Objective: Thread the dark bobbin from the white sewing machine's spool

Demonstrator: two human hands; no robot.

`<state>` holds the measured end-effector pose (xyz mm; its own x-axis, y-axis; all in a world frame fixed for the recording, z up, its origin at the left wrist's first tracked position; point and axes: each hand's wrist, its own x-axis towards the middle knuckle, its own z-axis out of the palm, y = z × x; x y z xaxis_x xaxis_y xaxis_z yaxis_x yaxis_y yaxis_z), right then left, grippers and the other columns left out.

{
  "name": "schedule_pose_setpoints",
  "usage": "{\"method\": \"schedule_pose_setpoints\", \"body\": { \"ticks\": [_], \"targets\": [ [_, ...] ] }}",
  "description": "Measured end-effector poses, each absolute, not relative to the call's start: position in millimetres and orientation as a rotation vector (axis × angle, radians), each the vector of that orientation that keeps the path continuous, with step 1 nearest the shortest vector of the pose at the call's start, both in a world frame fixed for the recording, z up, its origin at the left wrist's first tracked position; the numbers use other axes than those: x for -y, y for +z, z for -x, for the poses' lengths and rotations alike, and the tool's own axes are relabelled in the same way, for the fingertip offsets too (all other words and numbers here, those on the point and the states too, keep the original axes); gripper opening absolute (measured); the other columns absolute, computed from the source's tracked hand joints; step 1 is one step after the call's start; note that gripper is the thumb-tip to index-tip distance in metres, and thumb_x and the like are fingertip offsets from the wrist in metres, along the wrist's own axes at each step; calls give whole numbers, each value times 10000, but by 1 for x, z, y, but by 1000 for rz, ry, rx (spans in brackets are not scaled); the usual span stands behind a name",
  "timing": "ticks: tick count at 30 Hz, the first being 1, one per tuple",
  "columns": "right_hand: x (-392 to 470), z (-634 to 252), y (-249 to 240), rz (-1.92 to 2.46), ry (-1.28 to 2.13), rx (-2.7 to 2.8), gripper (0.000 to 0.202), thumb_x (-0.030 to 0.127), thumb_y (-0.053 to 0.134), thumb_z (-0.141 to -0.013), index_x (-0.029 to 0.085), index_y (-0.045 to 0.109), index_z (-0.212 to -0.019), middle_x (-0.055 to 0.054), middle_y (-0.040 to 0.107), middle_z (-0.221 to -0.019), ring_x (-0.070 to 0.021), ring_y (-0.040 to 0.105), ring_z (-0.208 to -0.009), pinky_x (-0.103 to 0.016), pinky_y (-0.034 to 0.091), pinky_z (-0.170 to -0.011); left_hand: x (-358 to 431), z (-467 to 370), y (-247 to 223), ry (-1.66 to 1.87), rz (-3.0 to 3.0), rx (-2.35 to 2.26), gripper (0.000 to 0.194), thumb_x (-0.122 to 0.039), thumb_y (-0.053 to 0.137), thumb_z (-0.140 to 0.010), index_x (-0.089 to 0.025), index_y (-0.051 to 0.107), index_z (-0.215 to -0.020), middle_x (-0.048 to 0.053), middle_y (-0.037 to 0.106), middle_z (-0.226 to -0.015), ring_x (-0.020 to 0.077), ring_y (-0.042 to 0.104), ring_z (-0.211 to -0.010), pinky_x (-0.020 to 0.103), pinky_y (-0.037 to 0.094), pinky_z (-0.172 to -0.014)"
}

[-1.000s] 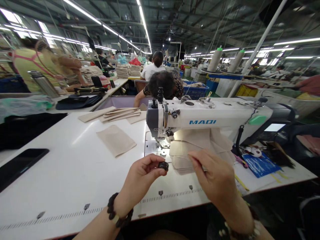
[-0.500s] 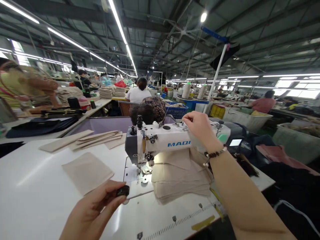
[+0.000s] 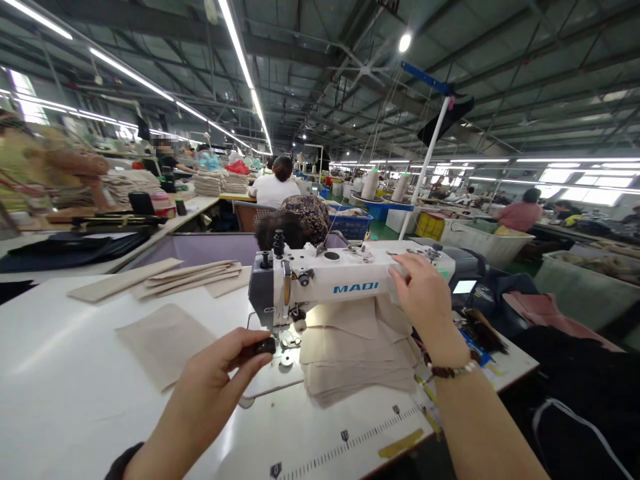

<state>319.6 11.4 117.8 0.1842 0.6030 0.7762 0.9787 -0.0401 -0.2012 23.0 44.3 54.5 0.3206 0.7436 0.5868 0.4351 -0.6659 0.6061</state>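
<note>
Left hand (image 3: 213, 380): pinched a small dark piece (image 3: 265, 345) between thumb and forefinger, its grip closed on it.
Small dark piece: was held above the table, just in front of the needle end of the machine and near a round metal disc (image 3: 287, 361).
Right hand (image 3: 425, 293): reached to the arm of the sewing machine (image 3: 325, 267), right of the blue lettering, thumb a little apart from the fingers, nothing seen between them; whether the fingertips touched the machine could not be told.
Cloth stack (image 3: 350, 363): lay in uneven layers, partly below the machine's arm.
Single cloth (image 3: 160, 340): lay flat on the table (image 3: 75, 380), left of the machine.
Folded cloths (image 3: 195, 275): lay in an overlapping pile behind the single cloth.
Person in a patterned top (image 3: 311, 217): bent forward behind the machine.
Thread cones (image 3: 371, 185): stood beyond the machine.
</note>
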Motion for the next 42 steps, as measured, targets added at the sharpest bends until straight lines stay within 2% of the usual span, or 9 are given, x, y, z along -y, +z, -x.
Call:
{"method": "schedule_pose_setpoints", "body": {
  "ticks": [4, 8, 12, 18, 22, 26, 31, 36, 42],
  "targets": [
    [5, -279, 75, 1589, -388, 1792, 240, 158, 338, -857, 230, 564, -889, -81, 593, -924, -215, 547, -869, -375, 456, -772, -48, -28, 57, 1272, -2224, -1064, 198, -353, 571, -755, -207, 636, -872, -3, 667, -730, 142, 604, -601, 227, 475, -559],
    [-8, -230, 31, 1489, -69, 2244, 123, 122, 489, -808, 204, 579, -787, -14, 601, -815, -156, 562, -755, -265, 470, -665, -46, -33, 56, 1260, -2159, -1049, 197, -317, 572, -761, -203, 631, -911, -3, 655, -753, 137, 599, -640, 234, 473, -598],
    [-38, -203, 0, 1496, -43, 2345, 121, 153, 501, -817, 171, 576, -911, -66, 599, -945, -190, 557, -866, -293, 470, -691, -43, -36, 55, 1246, -2135, -1011, 194, -291, 561, -768, -201, 625, -927, 0, 652, -769, 138, 606, -666, 237, 481, -623],
    [-62, -193, -24, 1479, -52, 2376, 151, 91, 475, -763, 171, 603, -759, -52, 621, -729, -199, 585, -633, -313, 480, -545, -41, -33, 53, 1233, -2171, -1022, 185, -302, 548, -777, -194, 622, -907, 6, 658, -782, 140, 614, -661, 229, 488, -609],
    [-37, -195, 5, 1383, -35, 2308, 134, 174, 496, -778, 248, 607, -788, -2, 648, -783, -206, 616, -718, -329, 529, -616, -41, -33, 53, 1263, -2171, -996, 172, -310, 555, -765, -203, 631, -877, -2, 667, -765, 134, 624, -638, 203, 500, -588],
    [-1, -228, 75, 1190, 14, 2167, 148, 258, 535, -803, 324, 587, -924, 78, 660, -899, -134, 614, -831, -239, 531, -752, -40, -33, 52, 1322, -2183, -979, 171, -336, 572, -752, -221, 643, -857, -8, 672, -745, 131, 628, -610, 185, 503, -557],
    [-20, -295, 144, 1309, -420, 1689, 222, 211, 480, -819, 204, 605, -1003, -66, 640, -1022, -197, 596, -882, -380, 469, -848, -39, -35, 50, 1314, -2187, -975, 172, -359, 583, -748, -237, 649, -851, -17, 675, -742, 131, 627, -605, 176, 498, -545],
    [-64, -317, 153, 1427, -502, 1805, 228, 130, 495, -760, 150, 659, -917, -96, 672, -962, -216, 604, -896, -371, 471, -832, -39, -36, 44, 1291, -2162, -955, 158, -347, 575, -770, -257, 642, -881, -22, 673, -784, 135, 630, -660, 172, 497, -581],
    [-69, -315, 150, 1439, -513, 1818, 250, 152, 480, -773, 147, 672, -933, -118, 675, -974, -236, 609, -916, -403, 467, -845, -39, -32, 37, 1293, -2169, -955, 158, -349, 576, -783, -278, 639, -908, -22, 670, -812, 139, 625, -687, 173, 495, -619]
  ]
}}
